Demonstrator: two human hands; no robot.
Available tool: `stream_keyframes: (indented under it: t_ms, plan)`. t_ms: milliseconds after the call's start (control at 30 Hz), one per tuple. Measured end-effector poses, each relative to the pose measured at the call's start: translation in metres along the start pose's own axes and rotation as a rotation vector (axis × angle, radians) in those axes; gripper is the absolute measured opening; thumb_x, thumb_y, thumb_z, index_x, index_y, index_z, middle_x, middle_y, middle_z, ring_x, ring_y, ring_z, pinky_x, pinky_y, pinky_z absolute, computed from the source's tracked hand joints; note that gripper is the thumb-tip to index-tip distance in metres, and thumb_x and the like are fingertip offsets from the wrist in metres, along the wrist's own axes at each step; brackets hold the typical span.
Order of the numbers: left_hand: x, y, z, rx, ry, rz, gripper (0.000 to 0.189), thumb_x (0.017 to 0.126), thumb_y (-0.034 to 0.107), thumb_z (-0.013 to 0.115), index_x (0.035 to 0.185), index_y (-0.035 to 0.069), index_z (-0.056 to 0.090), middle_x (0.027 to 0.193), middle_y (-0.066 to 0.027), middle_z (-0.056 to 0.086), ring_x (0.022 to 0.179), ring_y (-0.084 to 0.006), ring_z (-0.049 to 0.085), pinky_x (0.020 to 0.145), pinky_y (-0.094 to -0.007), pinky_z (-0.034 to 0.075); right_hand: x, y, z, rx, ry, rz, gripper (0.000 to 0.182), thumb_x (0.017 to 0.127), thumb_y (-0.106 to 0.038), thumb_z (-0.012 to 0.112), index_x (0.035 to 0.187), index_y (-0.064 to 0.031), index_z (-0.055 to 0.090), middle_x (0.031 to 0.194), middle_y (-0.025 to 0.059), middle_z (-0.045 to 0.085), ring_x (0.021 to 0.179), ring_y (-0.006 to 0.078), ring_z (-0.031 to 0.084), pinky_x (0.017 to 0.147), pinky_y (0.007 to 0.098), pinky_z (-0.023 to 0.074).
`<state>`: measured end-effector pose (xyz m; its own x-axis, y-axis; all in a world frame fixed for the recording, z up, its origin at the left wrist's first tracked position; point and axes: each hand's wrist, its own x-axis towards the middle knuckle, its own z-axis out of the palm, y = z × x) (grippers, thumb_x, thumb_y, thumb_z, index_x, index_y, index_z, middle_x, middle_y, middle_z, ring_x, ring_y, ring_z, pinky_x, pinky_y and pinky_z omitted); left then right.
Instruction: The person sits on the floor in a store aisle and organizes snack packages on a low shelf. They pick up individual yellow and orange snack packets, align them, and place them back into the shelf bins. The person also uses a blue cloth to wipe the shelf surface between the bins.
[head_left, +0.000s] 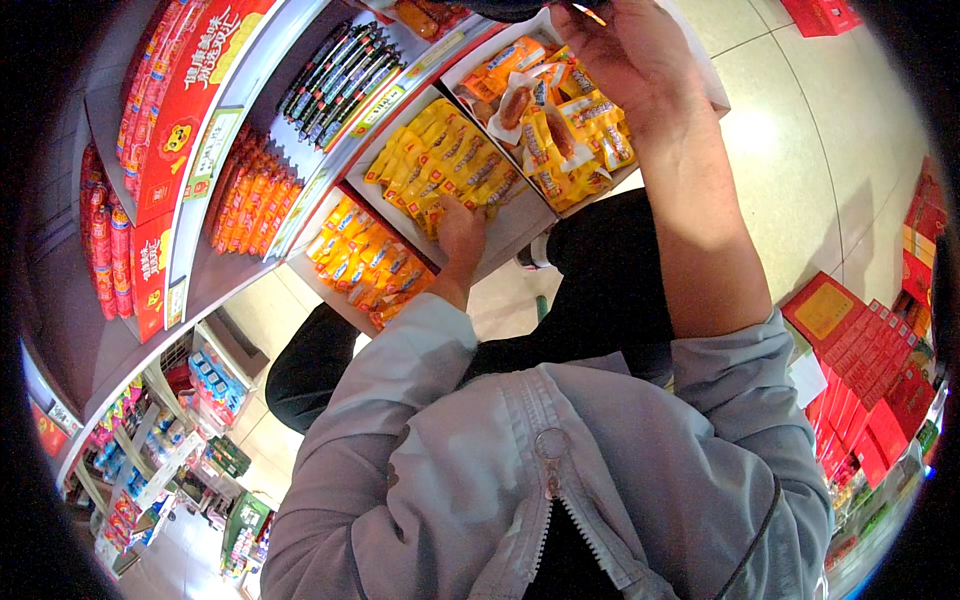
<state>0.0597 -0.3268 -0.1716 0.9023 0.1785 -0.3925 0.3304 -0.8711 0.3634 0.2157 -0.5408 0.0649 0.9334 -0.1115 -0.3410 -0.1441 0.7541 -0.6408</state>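
My left hand reaches into an open box of yellow-wrapped sausages, its fingertips at the packets on the near side; whether it grips one is hidden. My right hand is raised at the top, above the right edge of a box of mixed orange and yellow sausage packets. Its fingers are partly hidden by the dark picture rim, so its hold cannot be told. To the left of the yellow packets, a third box holds orange-wrapped sausages.
Shelves at the left hold dark-wrapped sausages, orange-red sausages and long red sausages behind a red printed shelf strip. Red gift boxes are stacked on the tiled floor at the right. More goods stand at the lower left.
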Motion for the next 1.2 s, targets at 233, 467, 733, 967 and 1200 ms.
stream_keyframes:
  t_ms: [233, 467, 733, 967, 1200]
  plan:
    - [-0.008, 0.006, 0.014, 0.104, -0.262, 0.321, 0.026, 0.078, 0.016, 0.049, 0.100, 0.002, 0.051, 0.089, -0.0233, 0.058, 0.084, -0.0370, 0.058, 0.070, -0.0451, 0.045, 0.001, -0.002, -0.001, -0.019, -0.003, 0.010, 0.010, 0.086, -0.014, 0.051, 0.089, -0.0044, 0.053, 0.080, 0.0035, 0.056, 0.068, 0.0109, 0.053, 0.055, 0.0197, 0.0477]
    - [-0.005, 0.004, 0.026, -0.060, -0.085, 0.398, 0.020, 0.079, 0.008, 0.044, 0.095, 0.003, 0.056, 0.092, -0.0217, 0.058, 0.088, -0.0376, 0.056, 0.074, -0.0434, 0.045, 0.002, 0.000, -0.004, -0.027, 0.043, 0.003, 0.011, 0.086, -0.015, 0.052, 0.090, -0.0053, 0.053, 0.080, 0.0025, 0.055, 0.068, 0.0107, 0.053, 0.057, 0.0205, 0.0475]
    - [0.012, 0.005, 0.034, -0.154, -0.187, 0.318, 0.021, 0.076, 0.009, 0.051, 0.095, 0.006, 0.058, 0.091, -0.0185, 0.059, 0.085, -0.0357, 0.056, 0.076, -0.0417, 0.044, 0.001, -0.004, -0.001, -0.014, 0.049, 0.011, 0.011, 0.086, -0.016, 0.052, 0.090, -0.0053, 0.053, 0.081, 0.0021, 0.055, 0.069, 0.0106, 0.052, 0.056, 0.0200, 0.0459]
    - [0.012, -0.007, 0.034, -0.079, -0.266, 0.376, 0.020, 0.076, 0.009, 0.050, 0.095, 0.006, 0.058, 0.088, -0.0178, 0.060, 0.083, -0.0336, 0.058, 0.075, -0.0401, 0.045, 0.005, -0.007, -0.006, 0.009, 0.023, -0.032, 0.010, 0.085, -0.015, 0.052, 0.087, -0.0053, 0.054, 0.079, 0.0026, 0.056, 0.065, 0.0113, 0.052, 0.052, 0.0202, 0.0453]
    - [-0.007, 0.066, -0.024, -0.469, -0.087, 0.356, 0.017, 0.080, 0.016, 0.054, 0.091, 0.003, 0.056, 0.079, -0.0148, 0.061, 0.076, -0.0310, 0.060, 0.067, -0.0364, 0.045, 0.000, -0.017, -0.012, 0.027, 0.068, -0.062, 0.010, 0.084, -0.014, 0.054, 0.082, -0.0043, 0.055, 0.071, 0.0034, 0.056, 0.058, 0.0128, 0.052, 0.047, 0.0210, 0.0447]
